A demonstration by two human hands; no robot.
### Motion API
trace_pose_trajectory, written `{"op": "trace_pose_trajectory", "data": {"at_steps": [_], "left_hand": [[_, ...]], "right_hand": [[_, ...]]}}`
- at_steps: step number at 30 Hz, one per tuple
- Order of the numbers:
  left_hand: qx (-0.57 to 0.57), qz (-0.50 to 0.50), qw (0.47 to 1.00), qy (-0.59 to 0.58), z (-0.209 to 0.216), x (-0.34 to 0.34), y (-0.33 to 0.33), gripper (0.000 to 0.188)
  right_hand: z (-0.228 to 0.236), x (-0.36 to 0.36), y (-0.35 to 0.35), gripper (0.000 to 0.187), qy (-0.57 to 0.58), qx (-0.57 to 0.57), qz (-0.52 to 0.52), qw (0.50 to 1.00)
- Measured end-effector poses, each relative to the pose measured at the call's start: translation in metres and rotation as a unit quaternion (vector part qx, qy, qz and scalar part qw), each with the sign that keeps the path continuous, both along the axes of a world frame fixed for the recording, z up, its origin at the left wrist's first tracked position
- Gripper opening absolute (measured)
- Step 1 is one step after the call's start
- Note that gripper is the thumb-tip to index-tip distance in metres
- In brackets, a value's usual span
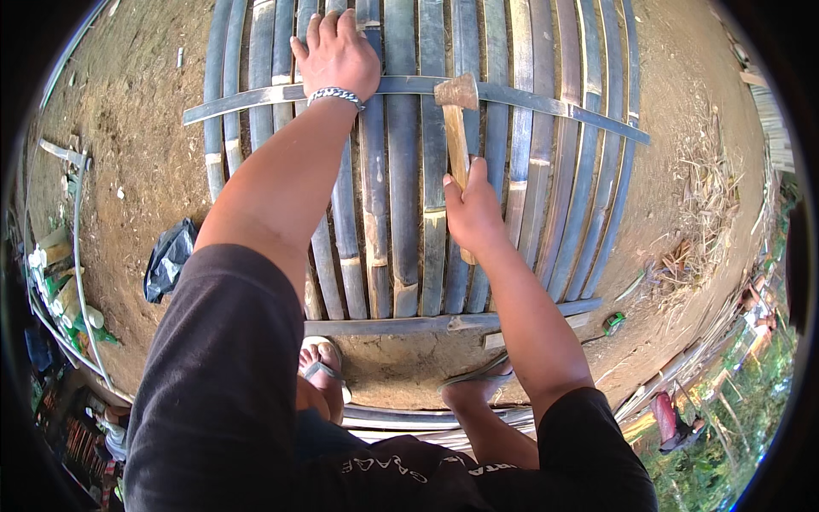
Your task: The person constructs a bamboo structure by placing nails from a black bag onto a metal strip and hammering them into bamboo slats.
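Observation:
Long dark bamboo slats (402, 188) lie side by side on the ground, with narrow gaps between them. A thin bamboo strip (554, 106) crosses them near the far part, and a second bamboo strip (384, 327) runs along their near ends. My left hand (343, 58), with a chain bracelet at the wrist, lies palm down over the slats at the far cross strip, its fingers stretched out. My right hand (473, 210) is wrapped round the handle of a wooden mallet (458, 92). The mallet's head appears over the cross strip; contact cannot be judged.
A black plastic bag (169, 260) lies on the dirt at left, near a pick-like tool (78, 164) with a long handle. Bottles and litter (90, 318) sit farther left. At right are a green tape measure (613, 323) and dry plant debris (689, 256). My sandaled feet stand close to the near strip.

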State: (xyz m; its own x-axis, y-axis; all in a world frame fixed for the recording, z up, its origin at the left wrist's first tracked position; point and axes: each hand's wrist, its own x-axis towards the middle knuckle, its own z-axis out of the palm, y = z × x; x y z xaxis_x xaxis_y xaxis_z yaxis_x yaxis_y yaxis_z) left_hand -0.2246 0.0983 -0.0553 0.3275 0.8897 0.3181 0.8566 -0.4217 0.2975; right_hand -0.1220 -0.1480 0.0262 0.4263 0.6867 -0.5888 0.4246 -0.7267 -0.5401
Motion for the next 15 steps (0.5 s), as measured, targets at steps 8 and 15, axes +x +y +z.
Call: {"op": "trace_pose_trajectory", "data": {"at_steps": [8, 15], "left_hand": [[-0.027, -0.006, 0.999, 0.019, 0.001, -0.003, 0.005, 0.043], [-0.025, -0.005, 1.0, 0.008, 0.001, 0.002, 0.006, 0.044]], "right_hand": [[0.057, -0.009, 0.027, 0.047, 0.008, 0.254, -0.006, 0.967], [0.012, -0.01, 0.036, 0.045, -0.069, 0.038, 0.05, 0.996]]}}
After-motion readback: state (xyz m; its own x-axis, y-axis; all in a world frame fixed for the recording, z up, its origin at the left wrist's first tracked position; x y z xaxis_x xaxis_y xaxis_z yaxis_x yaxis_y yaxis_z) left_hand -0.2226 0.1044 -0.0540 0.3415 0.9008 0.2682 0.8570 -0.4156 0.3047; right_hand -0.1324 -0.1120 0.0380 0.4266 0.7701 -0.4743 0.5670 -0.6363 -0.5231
